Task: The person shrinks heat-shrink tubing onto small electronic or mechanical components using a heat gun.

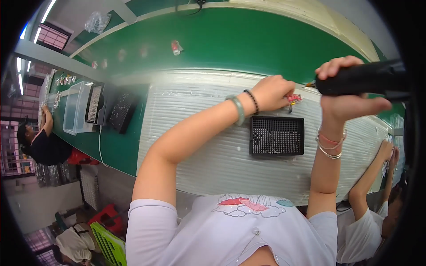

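Between the two hands, a thin metal tip (309, 85) points toward the left hand (274, 93) from the end of a thick, black, cylindrical handheld tool (364, 80). The right hand (342, 107) is wrapped around that tool near its tip end, fingers over the far side and thumb stretched along the near side. The left hand is narrowed to a pinch, fingertips together on a small red piece with a yellow part (293, 98), which sticks out on the side facing the right hand. The tip is near this piece; whether the two touch I cannot tell.

Just nearer the body than the left hand sits a black, rectangular, gridded plastic tray (277, 153), many of its cells filled with small pale pieces. Under both hands spreads a whitish, ribbed, plastic-covered sheet (199, 146), and beyond the left hand runs a smooth green tabletop (248, 42) with a small red-and-white item (176, 47) lying on it. Well to the left of the left hand stand a clear plastic bin (73, 113) and a dark rectangular tray (121, 112). Farther left, a co-worker in a dark top (49, 144) reaches over the bench; right of the right hand, another in a white top (361, 239) bends over it.
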{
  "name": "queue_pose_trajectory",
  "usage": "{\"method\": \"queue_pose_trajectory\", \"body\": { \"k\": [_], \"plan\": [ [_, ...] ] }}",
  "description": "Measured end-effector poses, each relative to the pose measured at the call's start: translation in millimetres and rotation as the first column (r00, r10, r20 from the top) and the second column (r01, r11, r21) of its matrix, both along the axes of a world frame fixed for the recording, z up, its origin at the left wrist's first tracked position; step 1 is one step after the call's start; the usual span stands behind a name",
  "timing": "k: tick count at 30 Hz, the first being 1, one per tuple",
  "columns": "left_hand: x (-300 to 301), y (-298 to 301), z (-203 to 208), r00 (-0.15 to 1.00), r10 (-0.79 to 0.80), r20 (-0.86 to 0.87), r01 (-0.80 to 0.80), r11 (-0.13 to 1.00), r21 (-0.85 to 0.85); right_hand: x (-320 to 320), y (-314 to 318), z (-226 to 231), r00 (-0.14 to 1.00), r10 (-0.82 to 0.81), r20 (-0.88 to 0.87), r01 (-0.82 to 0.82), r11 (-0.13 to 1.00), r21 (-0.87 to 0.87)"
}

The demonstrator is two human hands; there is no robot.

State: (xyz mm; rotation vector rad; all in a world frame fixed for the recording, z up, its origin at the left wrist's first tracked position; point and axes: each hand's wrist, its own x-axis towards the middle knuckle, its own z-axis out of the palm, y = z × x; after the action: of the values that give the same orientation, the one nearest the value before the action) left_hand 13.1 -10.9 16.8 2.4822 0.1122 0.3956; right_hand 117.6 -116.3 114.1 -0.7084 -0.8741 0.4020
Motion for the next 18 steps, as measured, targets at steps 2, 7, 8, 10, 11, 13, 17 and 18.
{"method": "queue_pose_trajectory", "body": {
  "k": [2, 7, 8, 10, 11, 13, 17, 18],
  "plan": [
    [37, -26, 12, 0.984, -0.18, -0.012, 0.177, 0.976, -0.126, 24, -32, 23, 0.995, 0.081, 0.059, -0.086, 0.991, 0.101],
    [39, -36, 23, 0.963, -0.259, 0.069, 0.25, 0.961, 0.116, 42, -70, 42, 0.988, 0.153, 0.028, -0.155, 0.982, 0.107],
    [33, -35, 27, 0.939, -0.336, -0.075, 0.34, 0.94, 0.032, 46, -78, 40, 0.993, 0.114, 0.028, -0.116, 0.988, 0.099],
    [18, -39, 30, 0.881, -0.418, -0.22, 0.416, 0.907, -0.059, 49, -92, 38, 0.998, 0.059, 0.024, -0.061, 0.995, 0.085],
    [11, -40, 28, 0.887, -0.424, -0.181, 0.424, 0.905, -0.044, 50, -96, 37, 0.999, 0.039, 0.025, -0.041, 0.996, 0.081],
    [6, -35, 29, 0.915, -0.369, -0.163, 0.373, 0.928, -0.004, 52, -101, 36, 1.0, 0.008, 0.029, -0.01, 0.997, 0.076],
    [-16, 1, 22, 0.988, -0.124, -0.094, 0.132, 0.987, 0.09, 47, -100, 35, 0.999, -0.008, 0.033, 0.006, 0.998, 0.069],
    [-29, 12, 22, 0.998, -0.02, -0.066, 0.028, 0.993, 0.112, 45, -96, 34, 0.999, -0.006, 0.031, 0.004, 0.998, 0.069]
  ]
}}
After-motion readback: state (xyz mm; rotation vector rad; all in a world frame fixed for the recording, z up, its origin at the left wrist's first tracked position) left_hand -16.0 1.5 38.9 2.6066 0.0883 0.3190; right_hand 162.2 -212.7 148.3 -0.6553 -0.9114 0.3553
